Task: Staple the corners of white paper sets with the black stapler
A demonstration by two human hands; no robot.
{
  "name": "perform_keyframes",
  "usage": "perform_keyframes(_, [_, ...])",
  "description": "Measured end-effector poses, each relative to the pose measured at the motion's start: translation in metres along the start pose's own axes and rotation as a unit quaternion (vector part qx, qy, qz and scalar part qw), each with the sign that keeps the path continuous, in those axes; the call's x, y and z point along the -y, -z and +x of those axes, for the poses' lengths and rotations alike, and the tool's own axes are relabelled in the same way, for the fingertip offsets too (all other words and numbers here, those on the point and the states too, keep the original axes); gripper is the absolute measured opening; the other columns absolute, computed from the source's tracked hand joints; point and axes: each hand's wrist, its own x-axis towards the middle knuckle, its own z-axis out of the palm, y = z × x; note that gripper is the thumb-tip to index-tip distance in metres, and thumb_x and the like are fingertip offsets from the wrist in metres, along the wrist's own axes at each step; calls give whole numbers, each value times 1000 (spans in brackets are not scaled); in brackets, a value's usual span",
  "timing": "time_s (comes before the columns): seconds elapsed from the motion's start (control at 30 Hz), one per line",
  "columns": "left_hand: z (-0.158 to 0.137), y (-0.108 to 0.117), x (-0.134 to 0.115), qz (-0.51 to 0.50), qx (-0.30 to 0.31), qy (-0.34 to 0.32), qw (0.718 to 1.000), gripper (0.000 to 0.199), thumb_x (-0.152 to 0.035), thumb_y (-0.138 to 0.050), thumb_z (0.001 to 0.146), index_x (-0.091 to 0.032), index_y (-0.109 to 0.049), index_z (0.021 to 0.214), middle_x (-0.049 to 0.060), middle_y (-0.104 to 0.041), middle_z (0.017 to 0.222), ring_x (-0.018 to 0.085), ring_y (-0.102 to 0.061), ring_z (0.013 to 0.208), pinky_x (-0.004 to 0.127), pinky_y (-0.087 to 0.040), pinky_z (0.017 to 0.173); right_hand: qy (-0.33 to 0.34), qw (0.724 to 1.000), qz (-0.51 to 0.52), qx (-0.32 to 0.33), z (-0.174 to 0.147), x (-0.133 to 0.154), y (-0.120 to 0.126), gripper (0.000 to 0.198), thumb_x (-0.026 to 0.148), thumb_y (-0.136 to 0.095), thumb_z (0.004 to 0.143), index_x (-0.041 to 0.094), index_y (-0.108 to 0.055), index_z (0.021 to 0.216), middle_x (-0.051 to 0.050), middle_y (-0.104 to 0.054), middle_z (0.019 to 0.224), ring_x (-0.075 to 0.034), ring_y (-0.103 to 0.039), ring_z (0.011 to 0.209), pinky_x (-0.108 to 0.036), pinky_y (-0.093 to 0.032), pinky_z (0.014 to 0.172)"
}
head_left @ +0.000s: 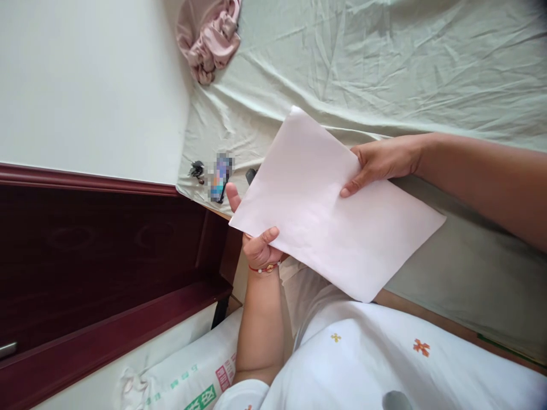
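A white sheet of paper (316,193) is held tilted in front of me, above the bed's edge; whether it is one sheet or a thin stack I cannot tell. My left hand (260,245) grips its lower left edge, thumb on top and the other fingers mostly hidden underneath, one fingertip showing beyond the corner. A red bracelet (267,268) circles that wrist. From the right, my right hand (376,162) pinches the upper right edge, its thumb lying on the paper's face and its fingers behind.
A pale green bedsheet (384,68) spreads behind the paper. On it lie a pink cloth (211,40), a phone with a blurred screen (220,177) and a small black item (196,169). A dark red wooden cabinet (106,245) stands left; a white printed sack (183,370) lies below.
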Motion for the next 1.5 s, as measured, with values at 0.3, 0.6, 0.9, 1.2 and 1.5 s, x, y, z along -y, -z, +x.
perform_keyframes(0.3, [4, -7, -7, 30, 6, -36, 999, 89, -63, -92, 62, -35, -64, 142, 8, -71, 143, 44, -63, 143, 54, -61, 112, -24, 997, 6, -67, -3, 3, 0, 57, 52, -106, 57, 22, -84, 99, -4, -87, 107, -31, -82, 112, -40, -69, 94])
perform_keyframes(0.6, [4, -10, -4, 49, -5, -26, 998, 85, -76, -91, 58, -35, -65, 129, 8, -71, 141, 42, -69, 132, 54, -58, 111, 16, 996, 14, -85, 0, -1, -1, 50, 61, -100, 66, 24, -86, 97, -6, -86, 101, -32, -82, 110, -41, -70, 95])
perform_keyframes(0.9, [1, -4, 12, -43, 69, -85, 993, 61, -50, -93, 75, -39, -72, 131, 1, -78, 127, 35, -68, 137, 49, -53, 118, -42, 993, 58, -93, -1, 1, -3, 51, 69, -92, 77, 22, -82, 96, -9, -84, 89, -31, -84, 96, -37, -73, 81])
perform_keyframes(1.2, [3, -19, 5, -40, 16, -41, 998, 54, -72, -68, 97, -32, -73, 133, 8, -71, 152, 36, -62, 148, 52, -52, 123, -40, 989, 56, -128, 2, 1, -10, 49, 69, -81, 89, 20, -79, 97, -9, -81, 86, -30, -82, 92, -38, -72, 79])
perform_keyframes(1.5, [-5, -8, 25, -33, -135, 53, 989, 51, -57, -90, 85, -16, -81, 114, 15, -83, 127, 32, -73, 136, 41, -55, 121, 20, 993, -15, -115, 9, -7, -8, 56, 75, -70, 96, 19, -78, 90, -6, -76, 77, -26, -79, 86, -36, -68, 77])
